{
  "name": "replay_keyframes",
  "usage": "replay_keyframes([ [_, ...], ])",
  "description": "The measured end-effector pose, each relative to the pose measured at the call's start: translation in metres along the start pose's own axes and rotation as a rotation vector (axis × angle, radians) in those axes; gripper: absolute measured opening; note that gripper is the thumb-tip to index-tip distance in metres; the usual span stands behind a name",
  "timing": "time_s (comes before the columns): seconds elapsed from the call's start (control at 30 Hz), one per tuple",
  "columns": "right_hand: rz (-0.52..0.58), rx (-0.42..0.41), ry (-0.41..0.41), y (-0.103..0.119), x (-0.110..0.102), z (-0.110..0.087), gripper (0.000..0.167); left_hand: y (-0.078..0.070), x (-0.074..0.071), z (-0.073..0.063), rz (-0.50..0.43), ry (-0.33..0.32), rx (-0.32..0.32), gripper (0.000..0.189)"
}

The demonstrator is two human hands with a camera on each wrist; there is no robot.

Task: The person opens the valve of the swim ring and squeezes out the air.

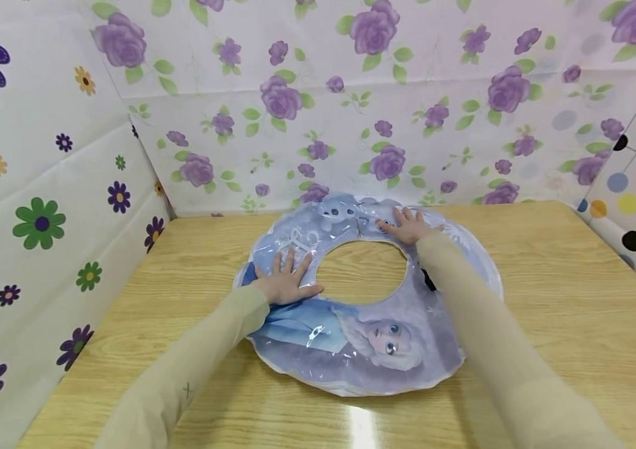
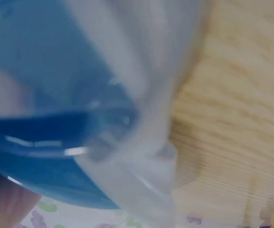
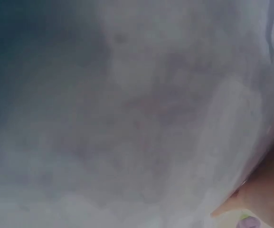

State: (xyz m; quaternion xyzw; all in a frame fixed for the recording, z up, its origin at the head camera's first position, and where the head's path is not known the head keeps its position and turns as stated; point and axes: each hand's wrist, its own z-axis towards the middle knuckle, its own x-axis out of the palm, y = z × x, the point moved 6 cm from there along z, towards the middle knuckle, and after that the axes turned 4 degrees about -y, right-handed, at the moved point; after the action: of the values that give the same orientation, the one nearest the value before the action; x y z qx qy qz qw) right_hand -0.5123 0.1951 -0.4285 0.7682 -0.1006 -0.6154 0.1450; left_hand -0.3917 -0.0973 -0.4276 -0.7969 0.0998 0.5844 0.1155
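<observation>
A partly inflated swim ring (image 1: pixel 329 374) with a cartoon figure printed on it lies flat on the table, its plastic wrinkled and shiny. My left hand (image 1: pixel 287 284) rests on the ring's left side, fingers spread and straight, with the thumb by the central hole. On the far right part of the ring, my right hand (image 1: pixel 408 227) presses down with its fingers spread. In the left wrist view the ring's blue plastic (image 2: pixel 56 61) fills much of the picture, blurred. Greyish plastic (image 3: pixel 151 133) covers most of the right wrist view, with part of the right hand (image 3: pixel 262 199) at the lower right.
The wooden table (image 1: pixel 565 299) extends on both sides of the ring. Behind it hangs a cloth with purple roses (image 1: pixel 281 100). A flower-patterned cloth (image 1: pixel 43 156) borders the left, and a dotted one (image 1: pixel 632 212) the right.
</observation>
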Motion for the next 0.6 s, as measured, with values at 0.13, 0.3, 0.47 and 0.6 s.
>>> replay_keyframes([
  [0.13, 0.003, 0.011, -0.001, -0.007, -0.004, 0.002, 0.095, -0.003, -0.001, 0.000, -0.007, -0.019, 0.007, 0.087],
  [0.3, 0.010, -0.001, -0.012, -0.013, -0.007, 0.004, 0.095, -0.003, 0.000, 0.000, -0.002, -0.028, 0.010, 0.088],
  [0.47, -0.032, -0.083, -0.106, 0.007, -0.014, -0.004, 0.085, -0.001, 0.000, 0.003, 0.015, -0.039, -0.006, 0.088],
  [0.6, -0.123, -0.200, -0.170, 0.039, -0.015, -0.017, 0.068, -0.002, 0.001, 0.004, 0.022, -0.057, -0.012, 0.089],
])
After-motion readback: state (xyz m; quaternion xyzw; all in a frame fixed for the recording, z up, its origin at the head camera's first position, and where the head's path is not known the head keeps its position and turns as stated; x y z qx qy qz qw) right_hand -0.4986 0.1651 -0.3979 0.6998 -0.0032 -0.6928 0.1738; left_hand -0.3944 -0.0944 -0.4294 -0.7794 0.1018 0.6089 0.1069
